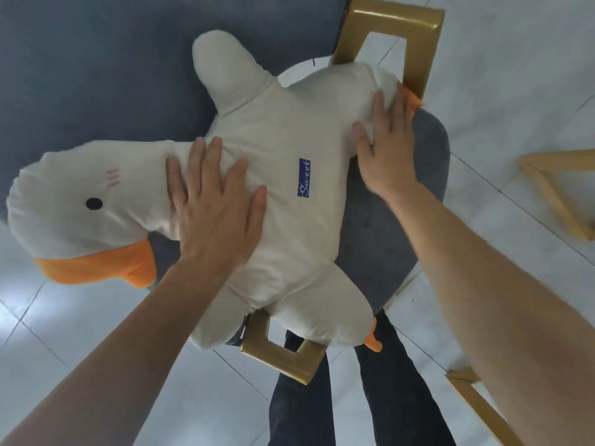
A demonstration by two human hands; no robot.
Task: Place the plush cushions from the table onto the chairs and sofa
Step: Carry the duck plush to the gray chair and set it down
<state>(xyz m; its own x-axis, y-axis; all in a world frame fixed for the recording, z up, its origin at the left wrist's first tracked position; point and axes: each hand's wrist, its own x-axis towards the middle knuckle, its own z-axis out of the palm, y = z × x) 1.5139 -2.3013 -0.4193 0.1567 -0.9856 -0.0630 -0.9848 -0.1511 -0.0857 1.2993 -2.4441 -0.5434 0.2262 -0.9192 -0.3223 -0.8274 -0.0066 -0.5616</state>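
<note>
Duck cushion lies flat across the grey seat of the chair, its long white body far wider than the seat. The left hand presses down near the neck and the right hand presses on the far tail end. Both have fingers straight and spread, palms flat, gripping nothing.

From where I stand the worry is the overhang. The head reaches out past the seat's edge, its orange beak over the tiled floor. 1 orange foot also pokes out beyond the gold frame at the near side. Only those 2 palms seem to pin it.

If they lift together, the weight of the head could drag the whole thing sideways and off onto the tiles. The stuffing looks soft and may spring back, nudging it too. Shifting the body further onto the seat before letting go looks the safer course.
</note>
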